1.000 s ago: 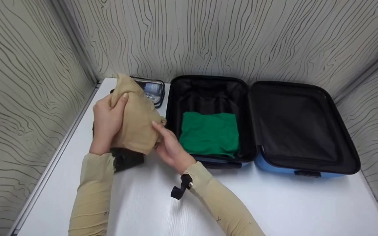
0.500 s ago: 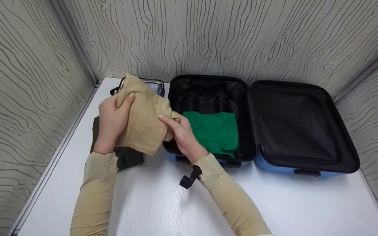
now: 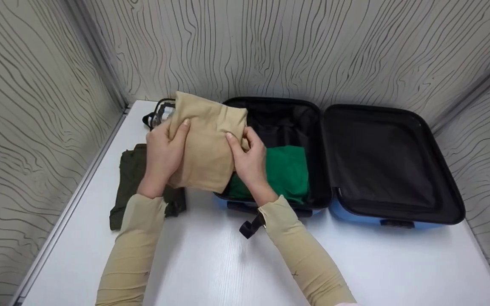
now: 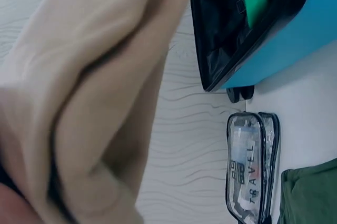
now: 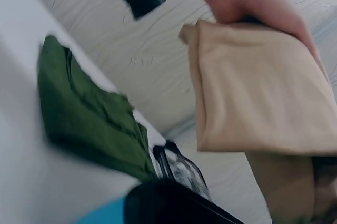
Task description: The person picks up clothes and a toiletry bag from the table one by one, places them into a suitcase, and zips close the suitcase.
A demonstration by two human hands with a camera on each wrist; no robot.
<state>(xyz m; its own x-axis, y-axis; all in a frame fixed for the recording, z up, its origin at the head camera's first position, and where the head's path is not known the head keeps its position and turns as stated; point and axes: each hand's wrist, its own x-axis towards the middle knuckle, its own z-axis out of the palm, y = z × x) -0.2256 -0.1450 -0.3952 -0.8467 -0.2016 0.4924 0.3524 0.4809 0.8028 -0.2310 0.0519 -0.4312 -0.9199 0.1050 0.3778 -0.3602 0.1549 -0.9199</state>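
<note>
Cloth, dark green (image 3: 130, 176), lies folded on the white table (image 3: 211, 263), left of my grip and lower, part-covered by my beige left sleeve (image 3: 130, 250). Clear travel pouch (image 4: 250, 168), black-edged, sits just beyond my grip; "TRAVEL" printed on it, small items inside, can't make them all out. In the head view what I'm holding hides part of it.

Left hand (image 3: 163, 152): I'm pinching the left side of the beige cloth (image 3: 206, 148), thumb on the near face, other fingers hidden behind. Cloth is between my two hands, held up off the table, folded, flat face toward me, layers showing in both wrist views. In the head view it overlaps the suitcase's left edge.

Right hand (image 3: 248, 159): I'm pinching the cloth's right edge, thumb on the near face, fingers bent behind it. Black strap (image 3: 250, 229) hangs below that wrist.

Just right of my grip: suitcase base (image 3: 287, 123), blue shell, black lining, with folded bright green cloth (image 3: 287, 170) inside, partly behind my right hand. Farthest right, well apart from my grip: suitcase lid (image 3: 391, 159), laid flat beside the base, black inside.
</note>
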